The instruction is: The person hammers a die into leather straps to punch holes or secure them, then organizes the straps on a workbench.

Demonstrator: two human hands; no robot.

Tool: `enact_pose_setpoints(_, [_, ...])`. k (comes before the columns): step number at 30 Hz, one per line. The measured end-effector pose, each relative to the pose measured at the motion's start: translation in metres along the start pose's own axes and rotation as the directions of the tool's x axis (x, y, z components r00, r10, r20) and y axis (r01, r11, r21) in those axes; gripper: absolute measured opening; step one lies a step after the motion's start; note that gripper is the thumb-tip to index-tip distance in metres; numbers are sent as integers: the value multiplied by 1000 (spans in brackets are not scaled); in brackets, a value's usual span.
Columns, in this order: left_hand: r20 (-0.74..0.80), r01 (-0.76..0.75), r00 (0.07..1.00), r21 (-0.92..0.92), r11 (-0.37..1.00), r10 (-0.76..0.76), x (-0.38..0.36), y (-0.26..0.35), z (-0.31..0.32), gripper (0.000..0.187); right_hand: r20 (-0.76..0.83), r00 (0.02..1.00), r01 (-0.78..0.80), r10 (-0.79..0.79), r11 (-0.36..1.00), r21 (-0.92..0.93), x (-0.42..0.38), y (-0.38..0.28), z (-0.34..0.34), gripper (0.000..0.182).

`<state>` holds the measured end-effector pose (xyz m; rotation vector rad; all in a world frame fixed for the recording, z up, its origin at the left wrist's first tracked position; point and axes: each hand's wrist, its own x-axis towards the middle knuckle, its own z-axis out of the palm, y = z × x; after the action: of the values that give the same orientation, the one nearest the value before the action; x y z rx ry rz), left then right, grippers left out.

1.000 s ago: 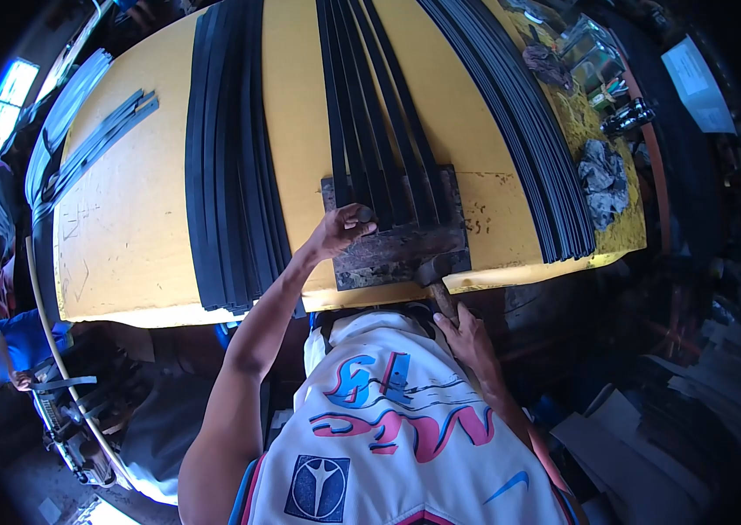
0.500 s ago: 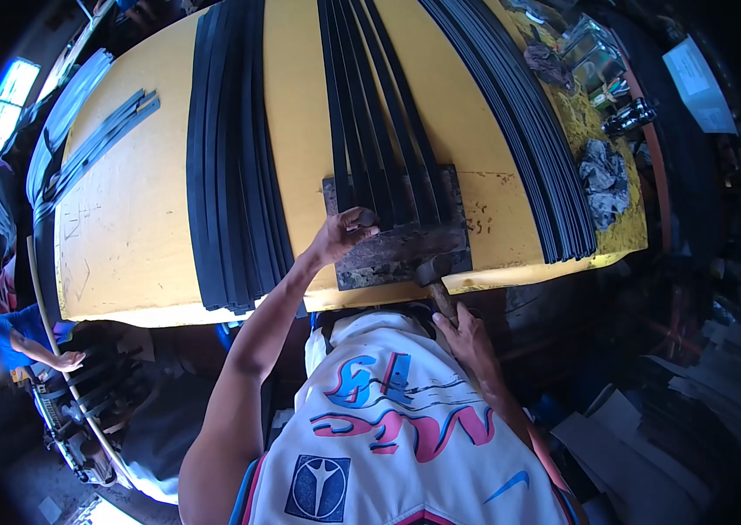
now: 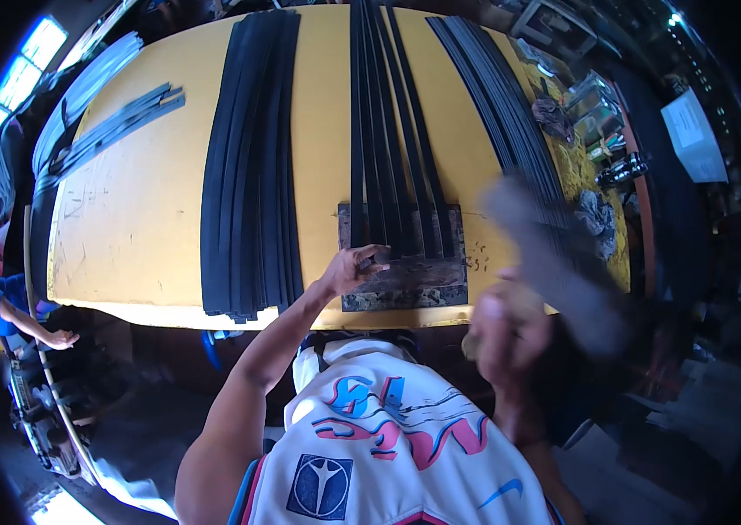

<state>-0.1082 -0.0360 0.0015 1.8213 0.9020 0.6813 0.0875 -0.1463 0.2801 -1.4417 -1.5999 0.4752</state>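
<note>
Strips laid lengthwise mid-counter, near ends lying on dark plate at front edge of yellow counter. At far left, another person's arm seen below counter edge. Wider strip stack laid left of centre. Left hand pressed onto strip ends over plate, fingers closed around small punch-like tool. Right hand raised beside plate, blurred, clenched on hammer handle. Rags and further strips seen at right.
</note>
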Motion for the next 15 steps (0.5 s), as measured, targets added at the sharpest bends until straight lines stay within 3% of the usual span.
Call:
enact_pose_setpoints(1, [12,7,1000,9,1000,-7,1,1,-1,40,-83,989,130,-126,990,47,11,-20,-7,26])
enact_pose_setpoints(3, [16,20,1000,10,1000,-20,-1,0,0,40,-69,997,32,-16,971,238,-1,-22,5,27])
enact_pose_setpoints(4, [9,-7,1000,18,1000,6,0,-3,0,41,-50,998,50,-41,979,197,-8,-5,19,27])
enact_pose_setpoints(5, [3,-31,1000,29,999,31,0,-5,0,41,92,987,-134,129,990,52,-27,30,42,30])
enact_pose_setpoints(7, [-2,-28,1000,61,998,28,4,2,-10,41,336,814,-351,474,862,-366,-61,100,89,41])
enact_pose_setpoints(8, [12,-27,1000,92,995,26,-2,7,-7,41,354,752,-382,555,806,-452,-79,129,99,44])
enact_pose_setpoints(9, [-5,-43,999,26,999,43,-3,5,-4,42,338,769,-383,543,814,-436,-89,129,90,45])
enact_pose_setpoints(10, [25,-15,1000,105,994,13,0,2,-5,46,319,799,-370,509,835,-407,-78,120,87,46])
enact_pose_setpoints(11, [2,-33,999,56,998,33,3,-5,-6,45,327,773,-391,543,815,-429,-77,112,74,48])
enact_pose_setpoints(12, [-23,-39,999,-16,999,39,1,-5,5,43,358,683,-461,637,756,-465,-71,102,61,50])
enact_pose_setpoints(13, [-33,-58,998,-1,998,58,8,11,-1,43,311,795,-391,520,833,-392,-77,108,54,48])
enact_pose_setpoints(14, [-21,74,997,-123,990,-77,10,27,-7,39,239,889,-309,391,896,-317,-82,115,51,46])
enact_pose_setpoints(15, [34,244,969,-262,934,-243,-3,41,0,36,219,894,-299,391,884,-359,-82,115,44,44])
